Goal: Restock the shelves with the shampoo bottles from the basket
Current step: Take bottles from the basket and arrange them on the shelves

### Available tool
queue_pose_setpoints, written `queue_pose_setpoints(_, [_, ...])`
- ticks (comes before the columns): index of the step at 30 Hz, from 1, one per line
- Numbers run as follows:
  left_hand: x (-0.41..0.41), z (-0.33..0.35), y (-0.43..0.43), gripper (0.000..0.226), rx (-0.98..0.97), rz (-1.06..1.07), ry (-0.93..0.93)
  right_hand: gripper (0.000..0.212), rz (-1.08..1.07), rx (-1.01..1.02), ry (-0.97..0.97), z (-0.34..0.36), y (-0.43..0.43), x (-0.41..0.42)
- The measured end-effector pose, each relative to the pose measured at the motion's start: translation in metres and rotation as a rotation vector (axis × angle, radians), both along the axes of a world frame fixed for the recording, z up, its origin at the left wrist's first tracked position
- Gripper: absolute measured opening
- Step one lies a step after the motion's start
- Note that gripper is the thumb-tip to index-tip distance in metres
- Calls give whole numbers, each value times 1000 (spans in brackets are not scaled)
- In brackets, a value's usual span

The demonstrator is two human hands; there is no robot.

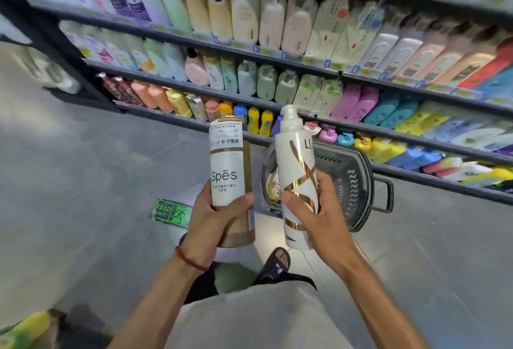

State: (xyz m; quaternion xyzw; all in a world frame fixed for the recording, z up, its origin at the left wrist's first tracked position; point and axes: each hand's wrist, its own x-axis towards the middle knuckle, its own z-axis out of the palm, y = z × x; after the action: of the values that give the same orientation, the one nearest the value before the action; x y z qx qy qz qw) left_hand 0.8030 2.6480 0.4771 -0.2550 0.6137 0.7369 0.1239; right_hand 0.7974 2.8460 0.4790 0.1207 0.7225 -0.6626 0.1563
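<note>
My left hand (206, 216) grips a tan bottle with a white "Spes" label (230, 170), held upright in front of me. My right hand (316, 211) holds a white bottle with gold stripes and a white cap (297, 159), also upright, beside the first. Just behind both bottles a dark grey plastic basket (358, 179) stands on the floor, with at least one more bottle showing inside at its left side. Dark shelves (249, 55) packed with rows of pastel shampoo bottles rise beyond the basket.
The lowest shelf (361, 129) holds small yellow, blue and pink bottles close behind the basket. A green exit sign (173, 212) is set into the grey tile floor at my left. My sandalled foot (276, 265) stands below the bottles. The aisle floor stretches away left.
</note>
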Motion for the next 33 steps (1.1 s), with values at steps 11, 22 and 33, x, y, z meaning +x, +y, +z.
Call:
queue_pose_setpoints(11, [-28,38,-202,66,-51,3,179,51,22,-42,172,44,-196,-41])
queue_pose_setpoints(22, [-105,70,-359,72,-60,61,309,56,67,-64,285,80,-353,-115])
queue_pose_setpoints(33, [-278,109,-451,72,-151,12,469,62,107,-214,338,100,-448,-285])
